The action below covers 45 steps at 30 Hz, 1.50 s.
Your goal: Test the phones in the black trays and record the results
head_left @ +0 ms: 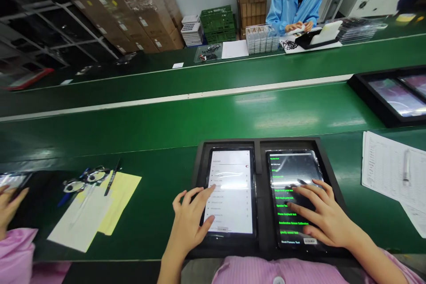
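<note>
Two tablets lie side by side in a black foam tray (262, 195) in front of me. The left tablet (233, 195) shows a white list screen headed "Internet". My left hand (190, 217) is open at its left edge, with the index finger at the screen. Green test names on black fill the right tablet (286, 217). Over its right half, my right hand (321, 213) is open with fingers spread; whether the fingertips touch the glass I cannot tell.
Yellow and white paper sheets (116, 202), a pen (112, 177) and cables lie left. A neighbour's hand (9, 204) is at far left. Printed sheets (392, 168) lie right, and another tablet tray (372, 97) sits behind. Across the belt (216, 117) works a person in blue (282, 0).
</note>
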{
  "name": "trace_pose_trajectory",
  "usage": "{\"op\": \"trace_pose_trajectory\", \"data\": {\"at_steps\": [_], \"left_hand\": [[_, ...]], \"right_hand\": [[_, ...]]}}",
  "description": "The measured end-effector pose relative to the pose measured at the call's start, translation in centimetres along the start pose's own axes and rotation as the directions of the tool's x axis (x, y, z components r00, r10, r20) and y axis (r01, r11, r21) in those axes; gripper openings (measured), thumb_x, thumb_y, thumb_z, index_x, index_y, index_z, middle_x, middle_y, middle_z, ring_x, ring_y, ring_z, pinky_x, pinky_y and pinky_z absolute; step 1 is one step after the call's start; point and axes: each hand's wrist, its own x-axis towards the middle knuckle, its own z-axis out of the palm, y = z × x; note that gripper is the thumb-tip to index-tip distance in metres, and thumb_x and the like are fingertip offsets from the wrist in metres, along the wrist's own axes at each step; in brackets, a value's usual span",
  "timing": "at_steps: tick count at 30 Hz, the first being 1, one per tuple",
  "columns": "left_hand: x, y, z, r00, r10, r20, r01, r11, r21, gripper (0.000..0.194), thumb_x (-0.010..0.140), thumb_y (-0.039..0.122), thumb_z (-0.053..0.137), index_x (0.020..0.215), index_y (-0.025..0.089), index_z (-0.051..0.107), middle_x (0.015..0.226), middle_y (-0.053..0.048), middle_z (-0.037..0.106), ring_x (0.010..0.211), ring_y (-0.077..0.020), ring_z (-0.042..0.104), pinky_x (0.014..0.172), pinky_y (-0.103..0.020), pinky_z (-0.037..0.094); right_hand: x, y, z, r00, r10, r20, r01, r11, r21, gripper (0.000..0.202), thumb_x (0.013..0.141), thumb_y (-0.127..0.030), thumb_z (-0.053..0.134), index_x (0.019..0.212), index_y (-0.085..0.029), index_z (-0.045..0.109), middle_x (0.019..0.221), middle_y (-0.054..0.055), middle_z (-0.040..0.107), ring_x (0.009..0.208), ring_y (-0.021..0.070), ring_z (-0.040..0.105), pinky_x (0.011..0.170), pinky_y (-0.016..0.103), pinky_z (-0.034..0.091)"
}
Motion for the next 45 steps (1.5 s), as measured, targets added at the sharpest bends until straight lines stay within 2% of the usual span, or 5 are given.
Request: {"op": "trace_pose_trajectory", "data": {"at_steps": [16, 22, 29, 39, 45], "left_hand": [[-0.5, -0.7, 0.1, 0.965, -0.095, -0.243, 0.059, 0.987, -0.151, 0.056, 0.102, 0.052, 0.026, 0.115, 0.024, 0.073, 0.118, -0.008, 0.068, 0.107, -0.0252, 0.061, 0.089, -0.039, 0.048], [-0.9, -0.6, -0.1, 0.979, -0.019, -0.203, 0.002, 0.996, -0.087, 0.063, 0.101, 0.059, 0.02, 0.107, 0.032, 0.077, 0.12, -0.007, 0.068, 0.112, -0.0268, 0.059, 0.097, -0.046, 0.044], [0.3, -0.7, 0.2, 0.904, -0.334, -0.267, 0.247, 0.917, -0.312, 0.08, 0.097, 0.069, 0.01, 0.128, 0.022, 0.067, 0.153, -0.01, 0.041, 0.137, -0.0315, 0.044, 0.112, -0.049, 0.038], [1.2, -0.6, 0.0, 0.972, 0.147, -0.184, -0.153, 0.988, -0.018, 0.058, 0.103, 0.053, 0.027, 0.139, 0.018, 0.054, 0.118, -0.009, 0.07, 0.108, -0.0237, 0.063, 0.101, -0.039, 0.038], [0.9, 0.3, -1.0, 0.964, 0.144, -0.225, -0.145, 0.989, 0.012, 0.048, 0.104, 0.045, 0.026, 0.13, 0.022, 0.06, 0.107, -0.005, 0.075, 0.103, -0.0239, 0.065, 0.107, -0.045, 0.026]], "right_hand": [[-1.3, 0.7, 0.2, 0.966, 0.145, -0.215, -0.159, 0.986, -0.049, 0.039, 0.102, -0.04, 0.038, 0.131, -0.031, 0.062, 0.12, 0.009, 0.057, 0.101, 0.0282, 0.053, 0.105, 0.054, 0.03], [-4.2, 2.4, 1.0, 0.69, 0.691, -0.213, -0.689, 0.718, 0.098, 0.049, 0.1, -0.04, 0.045, 0.147, -0.025, 0.045, 0.13, 0.015, 0.05, 0.117, 0.0374, 0.049, 0.096, 0.053, 0.043], [-6.1, 5.5, 3.4, 0.611, 0.778, -0.145, -0.661, 0.603, 0.447, 0.055, 0.097, -0.034, 0.051, 0.15, -0.027, 0.036, 0.125, 0.013, 0.056, 0.1, 0.025, 0.062, 0.07, 0.03, 0.055], [-1.2, 1.7, 0.9, 0.939, 0.333, -0.08, -0.338, 0.939, -0.06, 0.031, 0.1, -0.044, 0.053, 0.124, -0.032, 0.067, 0.147, 0.012, 0.037, 0.126, 0.0371, 0.04, 0.107, 0.06, 0.028], [-1.0, 1.5, 1.0, 0.983, 0.186, 0.01, -0.184, 0.979, -0.082, 0.049, 0.104, -0.059, 0.034, 0.13, -0.032, 0.065, 0.144, 0.014, 0.04, 0.124, 0.0343, 0.042, 0.107, 0.058, 0.025]]}}
